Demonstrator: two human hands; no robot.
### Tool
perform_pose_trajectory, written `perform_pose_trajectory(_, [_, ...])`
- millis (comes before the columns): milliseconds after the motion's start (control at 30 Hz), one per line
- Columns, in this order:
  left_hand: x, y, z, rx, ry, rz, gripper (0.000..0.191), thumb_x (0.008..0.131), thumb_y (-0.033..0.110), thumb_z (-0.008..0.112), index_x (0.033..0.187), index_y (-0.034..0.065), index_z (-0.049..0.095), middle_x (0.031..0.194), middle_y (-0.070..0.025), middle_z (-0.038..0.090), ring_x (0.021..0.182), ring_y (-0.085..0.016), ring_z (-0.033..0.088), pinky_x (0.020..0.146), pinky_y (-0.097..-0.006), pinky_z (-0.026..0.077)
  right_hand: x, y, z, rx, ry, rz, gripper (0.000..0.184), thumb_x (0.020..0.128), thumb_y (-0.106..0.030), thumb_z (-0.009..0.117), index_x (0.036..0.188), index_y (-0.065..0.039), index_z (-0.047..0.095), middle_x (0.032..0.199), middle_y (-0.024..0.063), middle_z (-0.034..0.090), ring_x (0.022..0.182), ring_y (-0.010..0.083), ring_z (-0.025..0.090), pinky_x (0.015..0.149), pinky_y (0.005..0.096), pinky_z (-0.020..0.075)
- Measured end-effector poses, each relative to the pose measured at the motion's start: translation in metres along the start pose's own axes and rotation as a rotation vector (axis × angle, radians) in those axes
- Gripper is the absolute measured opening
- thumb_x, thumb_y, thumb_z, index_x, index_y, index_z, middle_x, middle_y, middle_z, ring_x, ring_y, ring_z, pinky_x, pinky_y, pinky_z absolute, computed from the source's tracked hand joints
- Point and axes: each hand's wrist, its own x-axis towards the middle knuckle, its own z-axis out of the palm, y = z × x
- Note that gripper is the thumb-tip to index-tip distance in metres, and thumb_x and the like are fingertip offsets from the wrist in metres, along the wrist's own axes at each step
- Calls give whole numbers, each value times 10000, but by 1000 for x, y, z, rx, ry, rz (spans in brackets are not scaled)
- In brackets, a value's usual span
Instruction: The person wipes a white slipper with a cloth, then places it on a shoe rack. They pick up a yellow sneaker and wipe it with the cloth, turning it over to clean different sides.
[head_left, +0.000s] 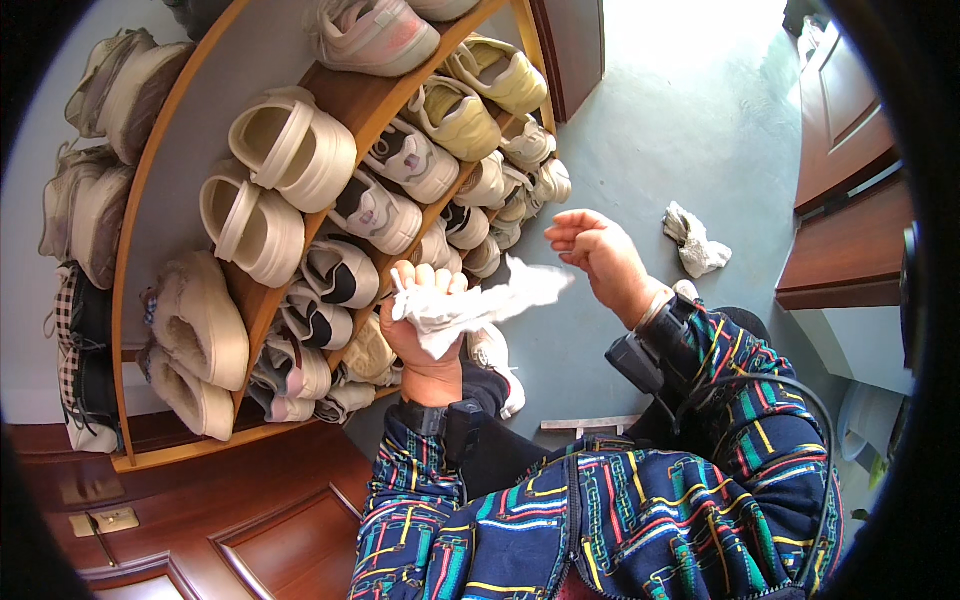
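My left hand (429, 337) is closed around a crumpled white cloth or tissue (465, 304). A blurred end of it stretches right, toward my other hand. My right hand (604, 259) is raised just past that end, with fingers bent, some of them apart, and nothing seen between them. Left of my hands stands a wooden shoe rack (262, 330) filled with shoes. Near my left hand are white-and-black shoes (341, 270) on one of its shelves. Cream clogs (292, 150) and fur-lined slippers (202, 330) sit on a shelf farther left.
A second crumpled white cloth or tissue (697, 240) lies on the grey floor (637, 165) to the right. Behind the rack's near end is a brown wooden door (285, 540) with a handle. Brown wooden panels (847, 112) line the right side. More shoes (90, 217) stand left of the rack.
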Motion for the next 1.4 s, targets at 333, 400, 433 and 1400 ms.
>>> perform_pose_trajectory(333, [-10, -7, -7, 248, 196, -16, 259, 941, 333, 602, 1055, 102, 579, 929, -55, 554, 905, -277, 543, 912, -468, 442, -30, 4, 21, -522, -615, -350, 534, 848, -235, 829, 1305, -24, 652, 1258, 80, 693, 1197, 169, 599, 1049, 358, 468])
perform_pose_trajectory(400, [-9, -9, -14, 83, 151, -123, 414, 949, 317, 550, 1256, 53, 634, 1128, -120, 673, 1070, -372, 612, 1021, -547, 453, -34, 9, 25, -607, -579, -475, 490, 863, -214, 826, 1280, -21, 656, 1145, 69, 722, 1065, 156, 646, 962, 342, 513])
perform_pose_trajectory(433, [-9, -10, -17, 45, 153, -158, 449, 948, 299, 537, 1296, 33, 637, 1192, -140, 692, 1112, -396, 622, 1052, -559, 448, -35, 11, 25, -637, -556, -479, 439, 884, -188, 808, 1262, -19, 661, 1092, 60, 730, 1005, 141, 659, 911, 326, 534])
perform_pose_trajectory(1400, [-4, -22, -16, 250, 135, -68, 361, 1019, 121, 633, 1369, 58, 575, 1373, -124, 639, 1303, -256, 596, 1146, -443, 457, -27, -15, 1, -428, -185, -357, 179, 961, -71, 508, 1040, 9, 647, 801, 78, 634, 707, 148, 578, 679, 313, 512])
